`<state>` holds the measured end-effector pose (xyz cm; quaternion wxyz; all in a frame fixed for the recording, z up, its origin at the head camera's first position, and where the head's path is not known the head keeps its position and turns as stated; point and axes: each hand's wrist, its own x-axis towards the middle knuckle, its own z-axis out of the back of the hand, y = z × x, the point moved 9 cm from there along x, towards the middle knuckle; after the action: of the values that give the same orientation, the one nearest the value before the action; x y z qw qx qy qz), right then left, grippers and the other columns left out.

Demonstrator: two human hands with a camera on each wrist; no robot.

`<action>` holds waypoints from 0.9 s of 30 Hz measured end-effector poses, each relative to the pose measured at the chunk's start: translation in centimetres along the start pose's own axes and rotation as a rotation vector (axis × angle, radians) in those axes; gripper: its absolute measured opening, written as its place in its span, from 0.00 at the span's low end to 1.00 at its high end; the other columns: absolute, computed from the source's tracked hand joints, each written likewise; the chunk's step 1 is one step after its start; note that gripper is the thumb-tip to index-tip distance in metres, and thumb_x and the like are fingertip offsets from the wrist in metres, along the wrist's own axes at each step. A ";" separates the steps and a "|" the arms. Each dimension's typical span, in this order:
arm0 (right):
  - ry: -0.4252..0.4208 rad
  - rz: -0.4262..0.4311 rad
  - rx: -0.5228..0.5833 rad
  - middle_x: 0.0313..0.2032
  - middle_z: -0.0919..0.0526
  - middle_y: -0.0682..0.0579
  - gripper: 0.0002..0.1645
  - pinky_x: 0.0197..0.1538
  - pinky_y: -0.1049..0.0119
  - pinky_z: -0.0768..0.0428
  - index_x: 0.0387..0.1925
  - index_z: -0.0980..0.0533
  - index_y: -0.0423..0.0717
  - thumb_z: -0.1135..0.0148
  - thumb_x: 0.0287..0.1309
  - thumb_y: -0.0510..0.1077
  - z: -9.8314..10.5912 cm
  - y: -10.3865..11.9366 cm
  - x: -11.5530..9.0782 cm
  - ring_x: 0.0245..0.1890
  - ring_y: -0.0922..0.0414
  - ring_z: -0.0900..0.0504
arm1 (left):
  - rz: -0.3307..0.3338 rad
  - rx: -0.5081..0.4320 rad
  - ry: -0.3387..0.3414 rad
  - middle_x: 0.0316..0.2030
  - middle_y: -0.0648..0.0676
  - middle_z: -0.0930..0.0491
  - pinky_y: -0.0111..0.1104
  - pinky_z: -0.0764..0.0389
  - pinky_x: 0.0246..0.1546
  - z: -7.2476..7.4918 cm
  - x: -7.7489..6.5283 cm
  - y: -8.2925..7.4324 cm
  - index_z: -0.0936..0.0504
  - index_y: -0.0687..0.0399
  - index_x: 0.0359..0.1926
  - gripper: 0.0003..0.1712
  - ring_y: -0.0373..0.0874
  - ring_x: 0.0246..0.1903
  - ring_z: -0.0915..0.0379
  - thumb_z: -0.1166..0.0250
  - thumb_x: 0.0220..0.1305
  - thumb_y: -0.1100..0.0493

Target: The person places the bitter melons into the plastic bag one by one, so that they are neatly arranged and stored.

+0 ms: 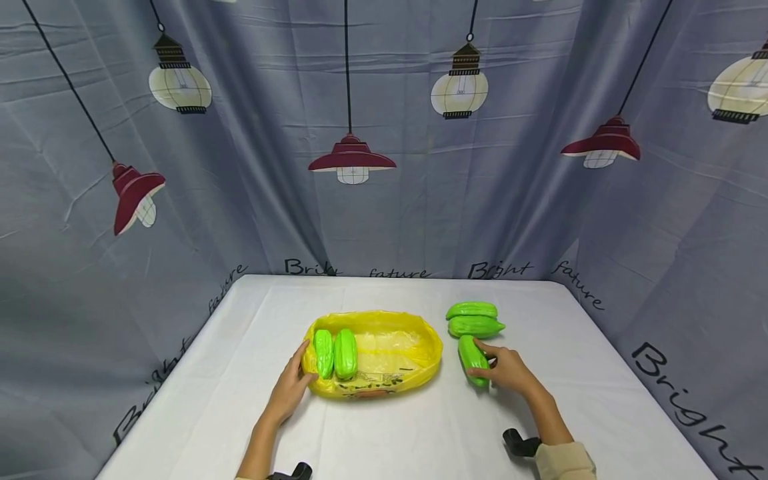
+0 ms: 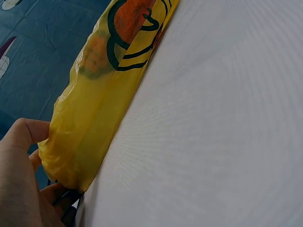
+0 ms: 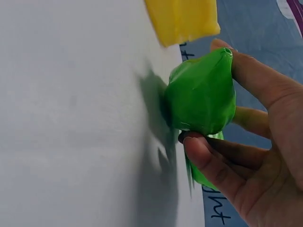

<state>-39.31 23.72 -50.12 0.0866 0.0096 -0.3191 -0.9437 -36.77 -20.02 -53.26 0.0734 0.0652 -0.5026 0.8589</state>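
My right hand (image 1: pixel 507 369) grips a green ridged cucumber-like vegetable (image 1: pixel 472 360), thumb on one side and fingers on the other. In the right wrist view this vegetable (image 3: pixel 201 92) shows its pointed end, close over the white cloth with its shadow beside it. My left hand (image 1: pixel 291 381) holds the left end of an oval container covered with a yellow plastic bag (image 1: pixel 424 383). In the left wrist view, the thumb and fingers curl about the end of the yellow bag (image 2: pixel 87 137). Inside the container's left side lie two green vegetables (image 1: pixel 324 353), side by side.
Two more green vegetables (image 1: pixel 474 326) lie together on the white tablecloth (image 1: pixel 384 440), behind my right hand. Grey-blue curtains (image 1: pixel 252 200) printed with lamps and lettering surround the table. Black wrist mounts (image 1: pixel 519 443) sit on both forearms.
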 end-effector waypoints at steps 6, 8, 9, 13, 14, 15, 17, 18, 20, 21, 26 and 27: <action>-0.037 -0.006 0.047 0.42 0.20 0.43 0.49 0.25 0.67 0.25 0.63 0.34 0.41 0.28 0.41 0.56 0.1 0.8 -0.9 0.28 0.59 0.25 | -0.018 0.002 -0.003 0.69 0.60 0.51 0.55 0.50 0.62 0.1 0.1 -0.4 0.52 0.42 0.72 0.41 0.59 0.67 0.55 0.44 0.60 0.59; -0.056 -0.008 0.049 0.42 0.20 0.42 0.49 0.25 0.67 0.25 0.63 0.35 0.41 0.28 0.40 0.56 0.3 1.3 -1.2 0.27 0.59 0.25 | -0.020 -0.002 -0.003 0.69 0.60 0.51 0.56 0.50 0.62 0.1 0.1 -0.4 0.51 0.42 0.72 0.41 0.59 0.67 0.55 0.44 0.60 0.59; -0.068 -0.008 0.046 0.41 0.20 0.42 0.49 0.25 0.68 0.26 0.63 0.35 0.40 0.28 0.40 0.56 0.4 1.7 -1.4 0.26 0.59 0.25 | -0.021 -0.001 -0.003 0.69 0.61 0.51 0.56 0.51 0.62 0.1 0.1 -0.4 0.52 0.42 0.72 0.42 0.59 0.67 0.55 0.44 0.60 0.59; -0.130 -0.001 0.038 0.38 0.19 0.42 0.49 0.24 0.68 0.27 0.62 0.34 0.39 0.27 0.39 0.56 0.9 3.4 -2.0 0.25 0.60 0.26 | -0.017 -0.002 -0.003 0.69 0.60 0.51 0.56 0.51 0.62 0.0 0.1 -0.3 0.52 0.43 0.72 0.42 0.59 0.67 0.56 0.43 0.59 0.59; -0.146 0.003 0.039 0.37 0.18 0.42 0.49 0.24 0.68 0.27 0.62 0.34 0.40 0.27 0.39 0.56 1.0 3.9 -2.2 0.25 0.59 0.25 | -0.015 -0.002 -0.003 0.69 0.60 0.51 0.56 0.51 0.62 0.0 0.1 -0.3 0.52 0.42 0.72 0.42 0.59 0.67 0.56 0.43 0.59 0.59; -0.163 0.008 0.039 0.36 0.18 0.42 0.49 0.24 0.68 0.28 0.62 0.34 0.40 0.27 0.39 0.56 1.2 4.3 -2.3 0.25 0.60 0.25 | -0.013 0.000 -0.003 0.69 0.60 0.51 0.55 0.51 0.62 0.0 0.1 -0.3 0.52 0.42 0.72 0.42 0.59 0.67 0.56 0.43 0.59 0.59; -0.189 0.014 0.046 0.37 0.18 0.43 0.49 0.24 0.68 0.28 0.63 0.34 0.41 0.28 0.40 0.56 1.3 5.4 -2.5 0.26 0.59 0.24 | -0.008 0.000 -0.001 0.69 0.60 0.51 0.55 0.51 0.62 0.0 0.0 -0.2 0.52 0.42 0.72 0.42 0.59 0.67 0.56 0.43 0.59 0.59; -0.200 0.021 0.052 0.38 0.18 0.42 0.48 0.24 0.68 0.27 0.63 0.34 0.42 0.28 0.40 0.56 1.4 5.9 -2.6 0.26 0.59 0.24 | -0.006 0.003 -0.001 0.69 0.60 0.51 0.55 0.51 0.62 0.0 0.0 -0.2 0.52 0.41 0.72 0.42 0.59 0.67 0.56 0.43 0.59 0.59; -0.211 0.046 0.066 0.40 0.18 0.42 0.48 0.24 0.69 0.26 0.63 0.34 0.43 0.28 0.40 0.56 1.5 7.1 -2.7 0.27 0.59 0.23 | -0.004 0.006 -0.004 0.69 0.60 0.51 0.55 0.51 0.62 0.0 0.0 -0.1 0.52 0.41 0.72 0.42 0.59 0.67 0.55 0.43 0.59 0.59; -0.216 0.065 0.073 0.41 0.18 0.42 0.48 0.25 0.69 0.25 0.63 0.34 0.43 0.28 0.40 0.56 1.6 7.8 -2.7 0.27 0.59 0.23 | -0.004 0.005 -0.005 0.69 0.60 0.51 0.55 0.51 0.63 0.0 0.0 -0.1 0.51 0.41 0.72 0.42 0.58 0.67 0.55 0.43 0.59 0.59; -0.231 0.162 0.113 0.43 0.19 0.43 0.48 0.29 0.71 0.23 0.63 0.33 0.45 0.28 0.40 0.56 1.9 10.6 -2.2 0.28 0.59 0.22 | -0.012 0.005 -0.009 0.69 0.60 0.51 0.54 0.51 0.63 0.1 0.0 -0.1 0.51 0.41 0.72 0.42 0.58 0.67 0.55 0.43 0.59 0.59; -0.234 0.172 0.118 0.43 0.19 0.43 0.48 0.30 0.71 0.23 0.63 0.34 0.45 0.28 0.39 0.57 1.9 11.0 -2.0 0.28 0.59 0.22 | -0.010 0.003 -0.007 0.69 0.60 0.51 0.54 0.51 0.63 0.0 0.0 -0.1 0.51 0.41 0.72 0.42 0.58 0.67 0.55 0.43 0.59 0.59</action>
<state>-35.73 16.55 -42.05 0.1286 -0.1228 -0.3814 -0.9072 -36.76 -20.03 -53.19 0.0760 0.0710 -0.5013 0.8590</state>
